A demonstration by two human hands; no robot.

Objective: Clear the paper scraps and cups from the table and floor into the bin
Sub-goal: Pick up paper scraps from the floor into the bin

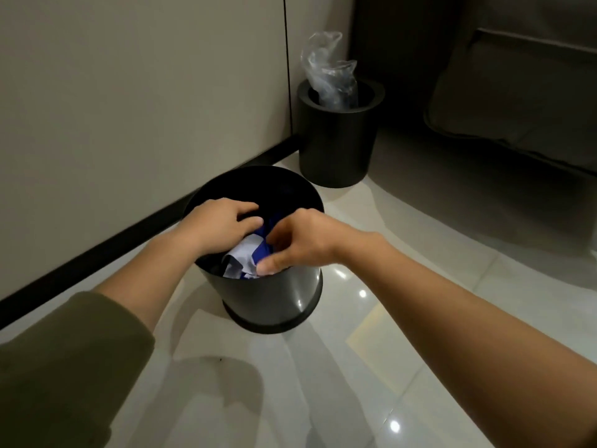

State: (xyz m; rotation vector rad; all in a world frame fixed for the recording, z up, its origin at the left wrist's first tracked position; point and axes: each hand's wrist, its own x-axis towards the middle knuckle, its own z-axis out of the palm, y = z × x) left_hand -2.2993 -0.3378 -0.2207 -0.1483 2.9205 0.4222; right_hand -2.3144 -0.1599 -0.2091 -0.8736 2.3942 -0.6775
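Note:
A round black bin [268, 295] stands on the glossy floor close to the wall. Both my hands reach over its open top. My left hand [219, 226] lies palm down across the left side of the opening, fingers touching the blue and white paper scraps [245, 257]. My right hand [297, 242] comes in from the right with fingers curled onto the same crumpled scraps, thumb pressing at their near edge. The scraps sit inside the bin near its front rim. No cups are visible.
A second black bin [336, 140] with a clear plastic bag [329, 69] sticking up stands in the corner behind. A beige wall with a black skirting strip [97, 250] runs along the left. Dark upholstered furniture [517, 92] fills the right background.

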